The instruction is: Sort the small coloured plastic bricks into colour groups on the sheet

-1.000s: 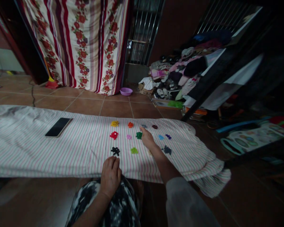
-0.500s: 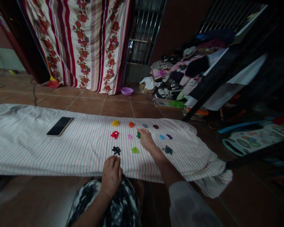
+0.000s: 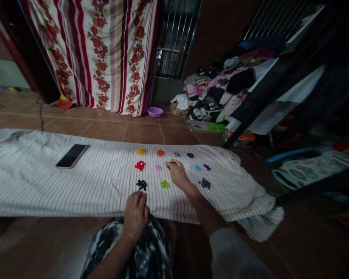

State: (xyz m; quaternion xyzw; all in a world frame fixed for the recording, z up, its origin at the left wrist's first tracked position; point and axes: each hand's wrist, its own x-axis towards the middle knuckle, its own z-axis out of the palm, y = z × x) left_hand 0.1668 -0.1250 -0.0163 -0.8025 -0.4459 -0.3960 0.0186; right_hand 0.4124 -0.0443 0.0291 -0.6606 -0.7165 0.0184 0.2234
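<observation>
Hands apart, grips unclear: left hand (image 3: pixel 136 213) at surface (image 3: pixel 104 186) near edge, right hand (image 3: pixel 178 175) over green pieces (image 3: pixel 169 168); sideways finger drag could mix them into pink pile (image 3: pixel 158 167).

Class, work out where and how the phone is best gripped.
Probably by its two long edges, midway along, the left hand coming from above: the phone lies flat on the cloth, screen up, slim and oblong, with nothing on top.

My right hand (image 3: pixel 168 166) covers most of the dark green pile (image 3: pixel 171 167); I can't tell what its small pieces are.
</observation>
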